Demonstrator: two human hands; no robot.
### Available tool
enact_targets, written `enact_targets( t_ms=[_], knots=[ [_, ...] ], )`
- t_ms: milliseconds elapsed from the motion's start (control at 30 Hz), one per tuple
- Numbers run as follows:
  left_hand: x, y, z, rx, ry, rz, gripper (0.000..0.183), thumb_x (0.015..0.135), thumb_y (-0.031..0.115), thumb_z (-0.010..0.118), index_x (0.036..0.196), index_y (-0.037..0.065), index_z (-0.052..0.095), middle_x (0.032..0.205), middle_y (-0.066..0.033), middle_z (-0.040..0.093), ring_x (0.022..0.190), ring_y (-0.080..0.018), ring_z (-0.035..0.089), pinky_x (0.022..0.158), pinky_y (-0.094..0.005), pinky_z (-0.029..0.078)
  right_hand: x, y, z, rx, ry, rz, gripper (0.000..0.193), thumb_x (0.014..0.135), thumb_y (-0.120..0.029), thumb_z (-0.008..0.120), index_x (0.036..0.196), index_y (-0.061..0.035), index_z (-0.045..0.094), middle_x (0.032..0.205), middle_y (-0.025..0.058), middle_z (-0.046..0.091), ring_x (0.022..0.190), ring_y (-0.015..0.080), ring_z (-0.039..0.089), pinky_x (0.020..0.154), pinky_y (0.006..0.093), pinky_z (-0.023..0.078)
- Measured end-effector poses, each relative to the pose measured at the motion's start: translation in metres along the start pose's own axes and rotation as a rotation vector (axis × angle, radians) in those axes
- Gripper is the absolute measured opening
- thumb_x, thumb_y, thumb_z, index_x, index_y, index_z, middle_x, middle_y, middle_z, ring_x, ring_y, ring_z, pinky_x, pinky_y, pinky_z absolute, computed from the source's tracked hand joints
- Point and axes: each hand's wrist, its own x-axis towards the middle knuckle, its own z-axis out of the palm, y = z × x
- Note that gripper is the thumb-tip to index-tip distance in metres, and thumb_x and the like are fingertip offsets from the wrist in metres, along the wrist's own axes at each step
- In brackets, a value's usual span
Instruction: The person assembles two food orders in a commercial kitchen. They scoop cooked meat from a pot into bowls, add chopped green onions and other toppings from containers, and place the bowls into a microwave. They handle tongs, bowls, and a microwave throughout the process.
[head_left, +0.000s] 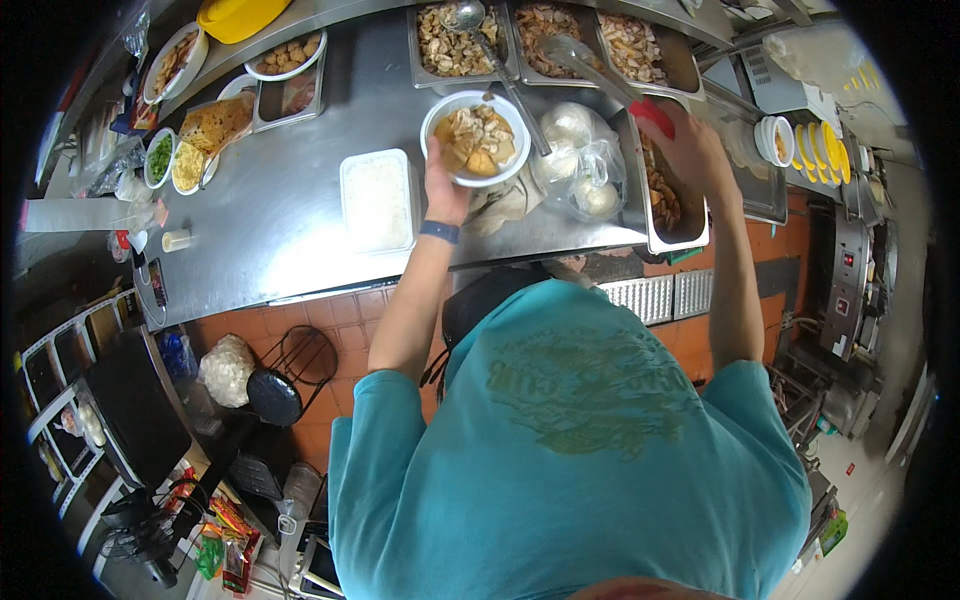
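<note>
My left hand [446,188] grips a white bowl [522,142] by its near left side, above the steel counter. Pieces of meat and a round browned ball lie in light broth inside it. Over to the right, my right hand [690,145] is closed round the red handle of a metal serving utensil [590,68]. The utensil's head reaches over the middle food pan [530,75] at the back; its exact kind is unclear. Beneath that hand is a deep steel pan [680,240] of dark brown food. A long-handled ladle [510,85] rests across the back left pan.
A white lidded tub [378,200] stands left of the bowl. Bagged white round items [580,150] and a beige cloth [503,203] lie right of it. Bowls of chopped greens [160,158] and yellow bits [188,165] sit far left. Yellow-white bowls [825,147] are stacked right.
</note>
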Motion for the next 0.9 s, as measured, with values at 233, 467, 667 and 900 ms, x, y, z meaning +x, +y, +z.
enact_targets(
  t_ms=[233, 467, 667, 900],
  knots=[
    [-0.070, -0.020, 0.002, 0.174, 0.067, -0.005, 0.058, 0.103, 0.045, 0.045, 0.145, 0.005, 0.041, 0.145, -0.0096, 0.049, 0.132, -0.0242, 0.047, 0.111, -0.0397, 0.037, 0.131, 0.048, 0.060, -0.413, -0.257, 0.050, 0.054, 0.097, -0.051, 0.051, 0.103, -0.0002, 0.070, 0.098, 0.0235, 0.070, 0.093, 0.0369, 0.068, 0.082, 0.0490, 0.053],
    [-0.140, -0.075, 0.056, 0.192, 0.152, -0.166, 0.065, 0.098, 0.049, 0.054, 0.145, 0.007, 0.039, 0.143, -0.0124, 0.050, 0.131, -0.0277, 0.049, 0.107, -0.0443, 0.043, 0.201, 0.076, 0.105, -0.224, -0.452, -0.176, 0.034, 0.090, -0.017, 0.055, 0.062, 0.0026, 0.059, 0.057, 0.0137, 0.053, 0.045, 0.0242, 0.048, 0.046, 0.0395, 0.042],
    [-0.128, -0.122, 0.129, 0.083, 0.097, -0.076, 0.058, 0.100, 0.045, 0.051, 0.144, 0.008, 0.041, 0.142, -0.0083, 0.052, 0.129, -0.0247, 0.051, 0.109, -0.0385, 0.040, 0.186, 0.122, 0.100, 0.413, -0.561, 0.000, 0.047, 0.099, -0.042, 0.055, 0.070, -0.0044, 0.056, 0.057, 0.0019, 0.054, 0.042, 0.0106, 0.047, 0.038, 0.0273, 0.039],
    [-0.072, -0.140, 0.156, 0.026, 0.004, 0.077, 0.056, 0.104, 0.045, 0.041, 0.144, 0.007, 0.041, 0.143, -0.0078, 0.051, 0.131, -0.0221, 0.049, 0.110, -0.0372, 0.038, 0.153, 0.168, 0.071, 0.803, -0.746, 0.099, 0.041, 0.102, -0.044, 0.051, 0.081, -0.0088, 0.051, 0.059, -0.0051, 0.042, 0.041, 0.0033, 0.034, 0.035, 0.0210, 0.029]
  ],
)
